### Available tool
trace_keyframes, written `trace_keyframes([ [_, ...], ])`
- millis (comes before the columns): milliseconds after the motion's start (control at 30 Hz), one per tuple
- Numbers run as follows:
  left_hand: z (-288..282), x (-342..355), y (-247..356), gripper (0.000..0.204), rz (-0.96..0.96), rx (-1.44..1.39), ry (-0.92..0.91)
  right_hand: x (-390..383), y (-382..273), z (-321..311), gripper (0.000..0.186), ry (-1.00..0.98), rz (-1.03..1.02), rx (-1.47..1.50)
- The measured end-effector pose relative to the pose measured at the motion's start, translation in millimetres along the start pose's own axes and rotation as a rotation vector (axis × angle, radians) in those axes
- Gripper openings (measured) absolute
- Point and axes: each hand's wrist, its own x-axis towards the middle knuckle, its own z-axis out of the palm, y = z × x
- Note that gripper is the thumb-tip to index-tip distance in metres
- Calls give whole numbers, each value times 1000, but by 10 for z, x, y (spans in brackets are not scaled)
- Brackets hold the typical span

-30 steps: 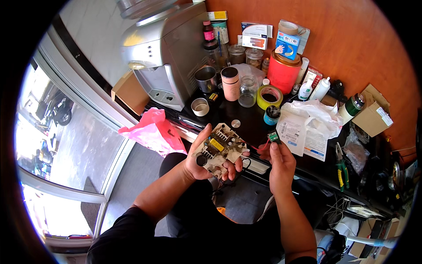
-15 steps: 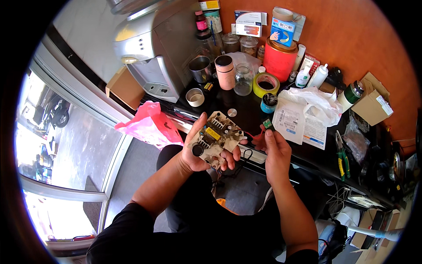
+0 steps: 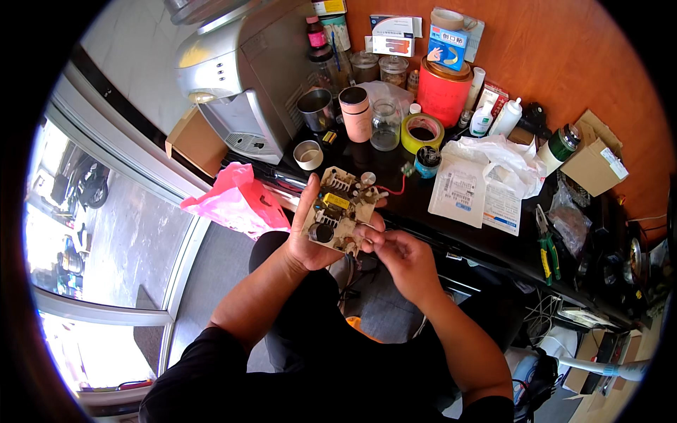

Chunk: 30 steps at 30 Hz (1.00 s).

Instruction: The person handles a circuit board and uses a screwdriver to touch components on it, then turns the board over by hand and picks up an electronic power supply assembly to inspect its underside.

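1. Head view, and the circuit board is centre stage, raised in front of the worktop, tilted, its yellow component facing up.
2. The left hand has it cradled: palm beneath, thumb along the board's left edge, fingers curled around its lower right.
3. Over to the right hand, at the board's lower right corner: thumb and fingertips drawn together beside the left hand's fingers. Is anything pinched there? Too small to tell from here!
4. Out from the board's right side runs a red wire, curving up to a small green module, blurred; I can't tell whether it touches the worktop.
5. Here's the danger, as I judge it: a tug at that corner, or the module snagging on the blue container just beyond it, could strain the wire's joint.
6. And that left grip matters: if the fingers loosen while the right hand presses, the board could tip and slip off the palm.
7. Farther out, the silvery cup sits beyond the board's upper left, the pink bag lies to its left, and the pliers rest well to its right.
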Motion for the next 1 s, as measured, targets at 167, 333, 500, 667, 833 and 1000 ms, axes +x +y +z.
trace_keyframes([
  [167,-26,10,41,106,122,29,34,-134,-109,109,21,-94,-161,-32],
  [333,-26,-42,39,114,176,42,36,-188,-84,246,17,-14,-193,-106],
  [500,-33,-24,111,107,288,127,56,-174,-120,213,12,45,-196,-49],
  [667,-77,-9,88,101,293,133,45,-162,-117,104,16,-55,-73,201],
  [833,-53,-12,58,101,319,182,88,-157,-192,64,20,-71,-185,-15],
  [1000,-76,-2,61,99,281,203,108,-117,-127,46,13,-32,-251,93],
])
